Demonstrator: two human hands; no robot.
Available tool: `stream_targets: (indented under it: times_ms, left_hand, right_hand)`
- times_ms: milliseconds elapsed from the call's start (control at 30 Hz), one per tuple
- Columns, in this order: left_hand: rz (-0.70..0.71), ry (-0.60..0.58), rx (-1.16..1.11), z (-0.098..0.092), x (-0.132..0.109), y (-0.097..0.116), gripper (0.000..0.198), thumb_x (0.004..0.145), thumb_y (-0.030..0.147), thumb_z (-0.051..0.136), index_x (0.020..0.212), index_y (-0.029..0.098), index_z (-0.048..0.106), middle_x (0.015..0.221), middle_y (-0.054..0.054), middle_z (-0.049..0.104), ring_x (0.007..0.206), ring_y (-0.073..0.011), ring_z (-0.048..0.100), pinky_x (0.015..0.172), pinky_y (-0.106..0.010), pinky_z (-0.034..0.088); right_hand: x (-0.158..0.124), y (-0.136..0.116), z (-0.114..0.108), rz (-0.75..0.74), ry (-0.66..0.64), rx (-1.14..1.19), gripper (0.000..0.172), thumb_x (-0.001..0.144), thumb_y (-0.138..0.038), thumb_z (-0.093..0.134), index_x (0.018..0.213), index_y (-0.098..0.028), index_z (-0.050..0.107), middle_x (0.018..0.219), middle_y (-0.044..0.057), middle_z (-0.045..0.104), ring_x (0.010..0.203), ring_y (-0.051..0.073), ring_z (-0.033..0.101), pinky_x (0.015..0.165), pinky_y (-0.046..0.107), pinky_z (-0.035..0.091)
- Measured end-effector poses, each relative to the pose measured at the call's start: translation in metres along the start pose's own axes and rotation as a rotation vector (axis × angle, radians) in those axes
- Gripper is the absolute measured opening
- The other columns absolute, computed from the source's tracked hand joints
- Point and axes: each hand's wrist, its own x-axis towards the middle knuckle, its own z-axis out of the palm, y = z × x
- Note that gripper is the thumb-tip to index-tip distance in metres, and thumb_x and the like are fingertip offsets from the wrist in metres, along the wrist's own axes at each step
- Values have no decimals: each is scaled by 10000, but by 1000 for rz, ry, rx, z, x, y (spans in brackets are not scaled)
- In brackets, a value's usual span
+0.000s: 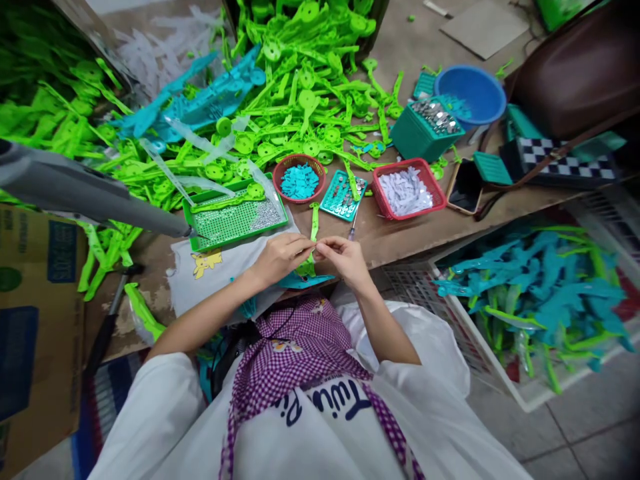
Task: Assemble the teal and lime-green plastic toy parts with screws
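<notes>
My left hand [284,257] and my right hand [345,259] meet over the table's front edge, fingertips pinched together. What they hold, if anything, is too small to make out. Beneath the fingers runs a bright green plastic part [315,220], partly hidden by them. A turquoise plastic piece [306,281] lies just below, close to my lap. Beyond my hands are a screwdriver [352,233], a teal tray of small metal parts [338,200], a round basket [321,189] of small turquoise pieces [299,181] and a red basket [442,200] of white pieces [406,191].
A green perforated tray [220,227] with small metal bits stands on the left, beside a grey machine arm [100,190]. A big heap of green parts [300,100] covers the back. At right are a teal container [415,137], a blue bowl [493,100] and a white crate [475,340].
</notes>
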Motion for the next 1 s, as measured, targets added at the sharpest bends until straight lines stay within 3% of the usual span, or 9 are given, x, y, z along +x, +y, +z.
stream_targets:
  times_ms: [100,200,333,467,600,800,1000]
  left_hand:
    - [-141,-76,-101,6,10,-11,221,984,328,607,1103,174,712,1020,-73,765,942,-173,722,861,-321,579]
    - [-248,-179,-113,15,15,-22,484,942,410,664,1350,161,583,1316,-151,673,1205,-245,650,1014,-413,529]
    - [-357,-281,-68,32,9,-26,576,991,434,564,1480,150,448,1507,-195,517,1401,-297,496,1147,-471,408]
    - [-487,-245,-118,51,8,-30,724,916,399,671,1527,136,384,1462,-195,546,1347,-321,527,1118,-473,427]
    - [-581,-207,-161,63,14,-40,814,769,316,813,1481,153,454,1323,-152,599,1263,-325,558,1082,-482,451]
    - [-608,-316,-204,57,22,-46,684,738,279,826,1351,101,583,1195,-138,611,1161,-304,589,1023,-444,476]
    - [-586,-315,-219,57,21,-49,677,715,249,832,1332,113,590,1189,-124,609,1159,-292,586,1025,-430,466]
  right_hand:
    - [20,7,-7,-44,29,-34,438,675,-609,802,788,-195,713,703,8,718,659,158,670,699,320,579]
    - [43,15,-17,-89,92,-102,415,699,-588,776,800,-192,707,732,11,717,676,154,654,712,313,559]
    - [66,26,-26,-121,122,-283,330,765,-505,718,839,-183,712,808,35,742,716,167,661,734,316,540]
    - [75,33,-25,-111,104,-456,226,837,-392,653,864,-178,718,896,59,774,789,184,692,814,328,540]
    - [77,32,-23,-90,126,-633,164,869,-300,625,892,-182,736,918,63,786,823,192,707,813,317,527]
    - [81,26,-23,-48,122,-773,170,890,-295,631,909,-179,753,928,75,793,829,201,713,794,314,508]
    - [86,21,-26,-67,51,-868,158,880,-311,657,879,-187,756,862,67,785,807,214,705,763,315,491]
